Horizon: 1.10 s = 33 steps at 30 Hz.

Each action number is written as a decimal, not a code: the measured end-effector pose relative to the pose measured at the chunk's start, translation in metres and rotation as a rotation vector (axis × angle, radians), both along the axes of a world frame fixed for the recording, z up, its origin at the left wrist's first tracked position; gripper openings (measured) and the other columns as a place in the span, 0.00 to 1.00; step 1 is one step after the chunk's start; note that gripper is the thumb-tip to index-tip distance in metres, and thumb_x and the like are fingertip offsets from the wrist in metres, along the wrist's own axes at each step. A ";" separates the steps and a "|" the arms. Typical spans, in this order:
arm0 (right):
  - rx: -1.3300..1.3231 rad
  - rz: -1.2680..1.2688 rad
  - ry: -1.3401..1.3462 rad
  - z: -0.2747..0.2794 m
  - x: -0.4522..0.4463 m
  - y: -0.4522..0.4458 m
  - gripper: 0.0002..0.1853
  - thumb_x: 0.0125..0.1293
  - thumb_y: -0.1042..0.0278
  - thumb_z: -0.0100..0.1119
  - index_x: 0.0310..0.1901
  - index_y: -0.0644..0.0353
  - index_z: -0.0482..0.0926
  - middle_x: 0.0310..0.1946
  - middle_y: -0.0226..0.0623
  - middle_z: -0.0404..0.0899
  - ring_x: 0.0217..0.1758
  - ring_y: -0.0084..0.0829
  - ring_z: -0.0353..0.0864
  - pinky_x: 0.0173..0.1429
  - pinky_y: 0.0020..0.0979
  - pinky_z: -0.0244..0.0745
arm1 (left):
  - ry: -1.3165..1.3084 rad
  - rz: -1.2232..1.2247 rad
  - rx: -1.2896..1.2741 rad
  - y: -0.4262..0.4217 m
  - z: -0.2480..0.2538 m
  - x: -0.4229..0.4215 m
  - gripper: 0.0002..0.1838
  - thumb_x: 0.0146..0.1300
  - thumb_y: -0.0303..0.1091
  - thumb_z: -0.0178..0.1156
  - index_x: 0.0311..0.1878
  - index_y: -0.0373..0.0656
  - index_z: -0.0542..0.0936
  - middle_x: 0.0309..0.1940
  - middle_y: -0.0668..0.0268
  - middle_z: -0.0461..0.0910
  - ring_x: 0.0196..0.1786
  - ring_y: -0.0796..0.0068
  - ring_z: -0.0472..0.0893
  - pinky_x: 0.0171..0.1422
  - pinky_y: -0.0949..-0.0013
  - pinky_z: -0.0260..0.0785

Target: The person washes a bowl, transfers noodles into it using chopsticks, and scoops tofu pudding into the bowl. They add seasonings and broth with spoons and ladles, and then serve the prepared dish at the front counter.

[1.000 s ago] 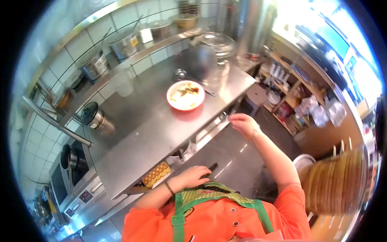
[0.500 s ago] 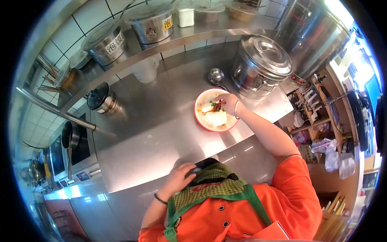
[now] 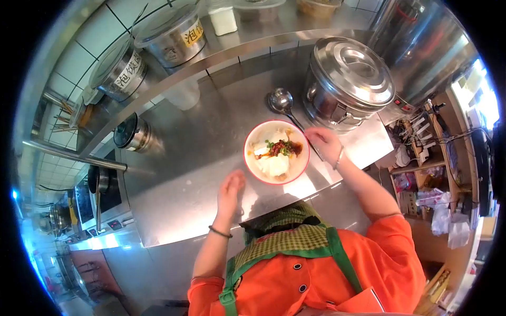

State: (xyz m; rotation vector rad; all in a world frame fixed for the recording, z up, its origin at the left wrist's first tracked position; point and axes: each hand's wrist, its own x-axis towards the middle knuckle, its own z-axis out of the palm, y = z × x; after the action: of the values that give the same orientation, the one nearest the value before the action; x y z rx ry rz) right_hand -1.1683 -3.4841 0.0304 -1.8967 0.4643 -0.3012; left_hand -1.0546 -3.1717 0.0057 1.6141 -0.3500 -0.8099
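A white bowl with a red rim (image 3: 250,167) stands on the steel counter. Soft white pieces lie in it, topped with chopped green herbs and dark red sauce (image 3: 283,148). My right hand (image 3: 324,143) is just off the bowl's right rim, fingers pointing toward it and holding nothing visible. To the bowl's lower left, my left hand (image 3: 230,190) hovers over the counter, fingers loosely extended and nothing in it. Behind the bowl lies a metal ladle (image 3: 281,100), its handle running past the right rim under my right hand.
A lidded steel pot (image 3: 350,79) stands behind my right hand. On the shelf (image 3: 247,50) sit labelled steel tubs (image 3: 171,39) and plastic containers. A white jug (image 3: 182,95) and a black-lidded pot (image 3: 132,131) are at the left. A pan (image 3: 99,181) rests farther left.
My right hand has left the bowl's contents and moved to the right of its rim. My left hand has come up from the apron toward the bowl. The camera view has shifted slightly.
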 end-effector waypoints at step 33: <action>1.380 -0.168 -0.572 0.017 -0.062 0.072 0.35 0.68 0.40 0.29 0.67 0.59 0.50 0.67 0.40 0.54 0.69 0.38 0.54 0.70 0.40 0.50 | 0.749 -0.080 -0.622 -0.087 0.044 0.000 0.38 0.65 0.63 0.31 0.67 0.42 0.53 0.68 0.58 0.53 0.70 0.58 0.52 0.72 0.54 0.43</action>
State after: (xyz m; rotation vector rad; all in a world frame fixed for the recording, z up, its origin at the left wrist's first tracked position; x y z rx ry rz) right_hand -1.2308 -3.4119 0.0477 -0.3915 0.2878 -0.4485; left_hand -1.0542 -3.2587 0.0498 0.6541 -0.1015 -1.1618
